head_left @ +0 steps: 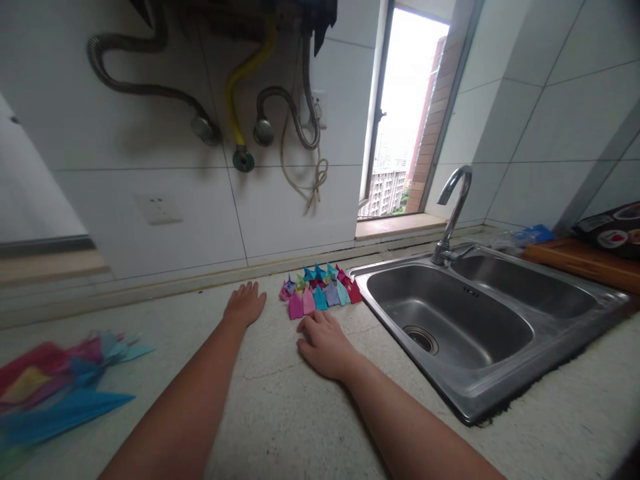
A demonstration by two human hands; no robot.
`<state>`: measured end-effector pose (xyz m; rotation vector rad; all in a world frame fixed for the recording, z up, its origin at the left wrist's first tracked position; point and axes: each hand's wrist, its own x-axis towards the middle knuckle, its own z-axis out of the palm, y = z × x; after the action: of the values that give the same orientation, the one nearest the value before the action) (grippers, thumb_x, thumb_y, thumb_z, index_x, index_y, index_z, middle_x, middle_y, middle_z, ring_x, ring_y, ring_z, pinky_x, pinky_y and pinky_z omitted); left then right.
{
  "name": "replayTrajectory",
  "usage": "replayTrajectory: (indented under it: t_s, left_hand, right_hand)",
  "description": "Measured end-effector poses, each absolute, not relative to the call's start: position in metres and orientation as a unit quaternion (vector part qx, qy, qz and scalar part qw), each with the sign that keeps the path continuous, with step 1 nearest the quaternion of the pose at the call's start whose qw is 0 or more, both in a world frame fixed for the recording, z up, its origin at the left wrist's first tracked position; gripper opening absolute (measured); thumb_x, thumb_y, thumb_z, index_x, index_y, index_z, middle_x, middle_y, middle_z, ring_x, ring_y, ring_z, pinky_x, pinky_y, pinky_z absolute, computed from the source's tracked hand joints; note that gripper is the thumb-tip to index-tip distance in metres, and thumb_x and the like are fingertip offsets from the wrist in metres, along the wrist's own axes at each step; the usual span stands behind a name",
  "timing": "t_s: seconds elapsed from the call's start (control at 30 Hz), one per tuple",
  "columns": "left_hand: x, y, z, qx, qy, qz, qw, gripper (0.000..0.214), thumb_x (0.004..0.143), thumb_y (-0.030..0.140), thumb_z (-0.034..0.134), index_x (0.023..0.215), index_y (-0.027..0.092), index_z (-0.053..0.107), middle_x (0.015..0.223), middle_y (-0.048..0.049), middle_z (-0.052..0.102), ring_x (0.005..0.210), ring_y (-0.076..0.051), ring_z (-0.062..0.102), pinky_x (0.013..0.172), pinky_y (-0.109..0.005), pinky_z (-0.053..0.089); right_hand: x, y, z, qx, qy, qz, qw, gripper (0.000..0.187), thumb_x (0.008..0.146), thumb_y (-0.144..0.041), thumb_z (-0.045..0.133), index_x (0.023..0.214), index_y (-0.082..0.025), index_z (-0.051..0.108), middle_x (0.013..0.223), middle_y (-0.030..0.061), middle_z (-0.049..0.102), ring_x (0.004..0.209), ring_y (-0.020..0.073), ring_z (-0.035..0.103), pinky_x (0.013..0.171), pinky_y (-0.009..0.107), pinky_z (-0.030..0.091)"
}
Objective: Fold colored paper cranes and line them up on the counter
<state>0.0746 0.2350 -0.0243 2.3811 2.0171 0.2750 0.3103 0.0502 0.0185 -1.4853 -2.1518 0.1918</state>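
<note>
My left hand [245, 303] lies palm down on the pale countertop, fingers stretched toward the wall and holding nothing. To its right, several small folded paper pieces [320, 298] stand in close rows, with pointed tips in pink, blue, teal, lilac, red and yellow; they look like origami cranes. My right hand [327, 343] rests at the near side of these rows, its thumb apart from the fingers. Its fingertips are right by the front pieces; whether they touch cannot be made out. At the lower left lies a blurred pile of larger folded paper [75, 373] in red, blue, yellow and light teal.
A double steel sink [450, 333] with a tap [455, 200] is set into the counter on the right. Beyond it are a wooden board [575, 260] and a dark bag [613, 227]. Hoses [240, 87] hang on the tiled wall beside an open window [405, 120].
</note>
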Motion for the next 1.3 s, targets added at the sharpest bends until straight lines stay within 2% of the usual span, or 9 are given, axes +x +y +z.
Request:
replayTrajectory:
  t_s: [0.13, 0.33, 0.5, 0.67, 0.8, 0.97, 1.03, 1.13, 1.3]
  left_hand:
    - [0.064, 0.188, -0.024, 0.782, 0.619, 0.074, 0.004, 0.07, 0.096, 0.053, 0.024, 0.152, 0.012, 0.031, 0.161, -0.0155, 0.023, 0.149, -0.031, 0.021, 0.118, -0.048, 0.017]
    - [0.044, 0.081, -0.015, 0.808, 0.585, 0.062, 0.031, 0.073, 0.096, 0.056, 0.021, 0.154, 0.013, 0.025, 0.162, -0.0147, 0.019, 0.15, -0.03, 0.015, 0.12, -0.048, 0.014]
    - [0.033, -0.011, 0.0, 0.825, 0.558, 0.077, 0.042, 0.078, 0.096, 0.062, 0.018, 0.156, 0.013, 0.023, 0.163, -0.0146, 0.015, 0.151, -0.03, 0.012, 0.122, -0.048, 0.011]
    - [0.018, -0.09, 0.009, 0.834, 0.54, 0.08, 0.08, 0.078, 0.095, 0.063, 0.021, 0.156, 0.016, 0.02, 0.164, -0.0133, 0.013, 0.151, -0.029, 0.007, 0.123, -0.049, 0.008]
    - [0.004, -0.138, 0.012, 0.847, 0.514, 0.092, 0.103, 0.078, 0.095, 0.063, 0.025, 0.157, 0.018, 0.016, 0.164, -0.0131, 0.01, 0.151, -0.03, 0.003, 0.123, -0.05, 0.006]
    - [-0.023, -0.183, 0.027, 0.875, 0.46, 0.069, 0.137, 0.079, 0.094, 0.061, 0.034, 0.158, 0.021, 0.011, 0.164, -0.0118, 0.007, 0.151, -0.031, 0.005, 0.122, -0.052, 0.01]
    - [-0.038, -0.194, 0.037, 0.886, 0.438, 0.059, 0.143, 0.078, 0.094, 0.059, 0.041, 0.157, 0.022, 0.016, 0.164, -0.0113, 0.013, 0.151, -0.03, 0.012, 0.121, -0.051, 0.014]
    - [-0.064, -0.194, 0.053, 0.891, 0.43, 0.084, 0.116, 0.064, 0.093, 0.054, 0.047, 0.15, 0.025, 0.037, 0.157, -0.0096, 0.036, 0.145, -0.028, 0.032, 0.12, -0.047, 0.021]
    - [-0.134, -0.144, 0.08, 0.827, 0.518, 0.218, -0.003, 0.039, 0.094, 0.036, 0.05, 0.129, 0.023, 0.06, 0.132, -0.0096, 0.061, 0.124, -0.025, 0.052, 0.11, -0.043, 0.034]
  right_hand:
    - [0.311, 0.05, 0.021, -0.544, -0.797, 0.066, 0.254, 0.023, 0.085, -0.025, 0.058, 0.106, -0.02, 0.064, 0.111, 0.0074, 0.056, 0.109, 0.0229, 0.047, 0.096, 0.037, 0.033]
    - [0.303, 0.036, 0.03, -0.549, -0.804, 0.032, 0.227, 0.023, 0.088, -0.02, 0.052, 0.107, -0.019, 0.066, 0.111, 0.0102, 0.057, 0.11, 0.0237, 0.048, 0.097, 0.036, 0.031]
    - [0.28, 0.007, 0.028, -0.507, -0.845, 0.005, 0.17, 0.034, 0.093, -0.035, 0.049, 0.121, -0.023, 0.063, 0.127, 0.012, 0.057, 0.119, 0.0273, 0.047, 0.101, 0.04, 0.029]
    - [0.259, -0.022, 0.016, -0.527, -0.844, -0.017, 0.099, 0.056, 0.095, -0.046, 0.041, 0.146, -0.025, 0.044, 0.153, 0.0141, 0.04, 0.14, 0.0324, 0.033, 0.111, 0.049, 0.02]
    - [0.246, -0.053, 0.006, -0.538, -0.84, -0.012, 0.069, 0.061, 0.094, -0.052, 0.039, 0.151, -0.03, 0.036, 0.159, 0.0097, 0.03, 0.147, 0.0328, 0.022, 0.115, 0.053, 0.013]
    - [0.237, -0.092, 0.001, -0.511, -0.856, -0.011, 0.07, 0.065, 0.094, -0.06, 0.032, 0.153, -0.031, 0.033, 0.16, 0.0081, 0.026, 0.148, 0.0348, 0.02, 0.116, 0.057, 0.011]
    - [0.237, -0.098, 0.003, -0.506, -0.859, -0.008, 0.072, 0.066, 0.094, -0.062, 0.031, 0.152, -0.031, 0.033, 0.16, 0.0084, 0.027, 0.148, 0.0355, 0.021, 0.116, 0.057, 0.011]
    - [0.237, -0.099, 0.008, -0.507, -0.858, 0.001, 0.076, 0.065, 0.093, -0.061, 0.032, 0.151, -0.031, 0.038, 0.159, 0.0084, 0.031, 0.146, 0.0355, 0.025, 0.115, 0.057, 0.014]
    - [0.237, -0.095, 0.013, -0.511, -0.854, 0.006, 0.097, 0.059, 0.093, -0.057, 0.036, 0.146, -0.033, 0.045, 0.155, 0.0071, 0.039, 0.143, 0.0343, 0.031, 0.114, 0.056, 0.017]
